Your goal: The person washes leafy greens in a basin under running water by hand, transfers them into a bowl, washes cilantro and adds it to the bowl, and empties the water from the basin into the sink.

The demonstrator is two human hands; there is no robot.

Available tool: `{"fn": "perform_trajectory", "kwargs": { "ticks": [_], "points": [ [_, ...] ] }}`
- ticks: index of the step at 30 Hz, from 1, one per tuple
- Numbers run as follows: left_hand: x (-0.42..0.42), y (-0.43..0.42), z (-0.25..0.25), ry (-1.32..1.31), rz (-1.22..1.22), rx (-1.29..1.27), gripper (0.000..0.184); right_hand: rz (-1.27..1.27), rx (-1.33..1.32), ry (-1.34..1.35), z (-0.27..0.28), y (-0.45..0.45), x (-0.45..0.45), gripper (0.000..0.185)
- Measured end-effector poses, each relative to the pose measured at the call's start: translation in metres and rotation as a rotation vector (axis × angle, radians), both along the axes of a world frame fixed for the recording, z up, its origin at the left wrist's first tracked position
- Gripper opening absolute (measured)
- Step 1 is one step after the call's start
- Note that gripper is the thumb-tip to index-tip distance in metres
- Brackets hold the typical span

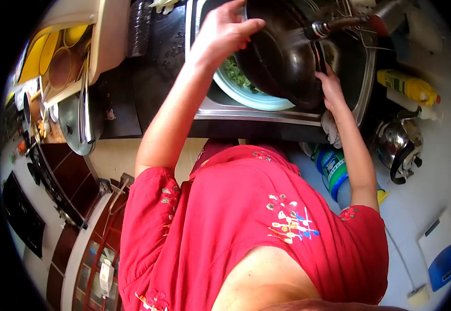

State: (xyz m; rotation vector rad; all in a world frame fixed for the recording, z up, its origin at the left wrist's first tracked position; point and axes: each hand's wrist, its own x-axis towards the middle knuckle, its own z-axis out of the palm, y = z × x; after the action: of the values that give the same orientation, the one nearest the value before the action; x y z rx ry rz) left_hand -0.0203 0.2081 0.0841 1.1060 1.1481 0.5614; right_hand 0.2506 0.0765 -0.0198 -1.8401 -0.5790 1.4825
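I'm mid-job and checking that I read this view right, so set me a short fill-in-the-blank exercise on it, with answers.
1. Of the left hand and right hand holding the dark pan, the ____ one is higher in the picture.
2. The leaves are coloured ____.
3. They lie in a pale ____ bowl.
4. The plastic bottle right of the sink is ____.

Missing words: left; green; blue; yellow.

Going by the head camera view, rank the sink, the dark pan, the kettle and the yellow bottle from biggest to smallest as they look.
1. Sink, though partly covered and cut off at the top
2. Dark pan, also reaching the top edge
3. Kettle
4. Yellow bottle
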Motion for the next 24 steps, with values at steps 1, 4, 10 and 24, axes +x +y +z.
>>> {"fn": "perform_trajectory", "kwargs": {
  "ticks": [1, 4, 10, 24],
  "points": [
    [0.001, -0.012, 0.021, 0.075, -0.018, 0.247, 0.06, 0.024, -0.049, 0.0, 0.005, -0.003, -0.006, 0.056],
    [-0.021, -0.018, 0.012, 0.286, 0.048, 0.185, 0.057, 0.116, -0.205, 0.104, 0.023, -0.02, -0.016, 0.049],
    [-0.041, -0.007, 0.035, 0.453, -0.036, 0.468, 0.061, 0.137, -0.477, 0.498, 0.059, -0.027, -0.036, 0.024],
    [-0.222, -0.131, 0.049, 0.258, 0.392, 0.018, 0.037, 0.462, 0.446, -0.182, 0.051, 0.015, -0.159, 0.05]
  ]
}}
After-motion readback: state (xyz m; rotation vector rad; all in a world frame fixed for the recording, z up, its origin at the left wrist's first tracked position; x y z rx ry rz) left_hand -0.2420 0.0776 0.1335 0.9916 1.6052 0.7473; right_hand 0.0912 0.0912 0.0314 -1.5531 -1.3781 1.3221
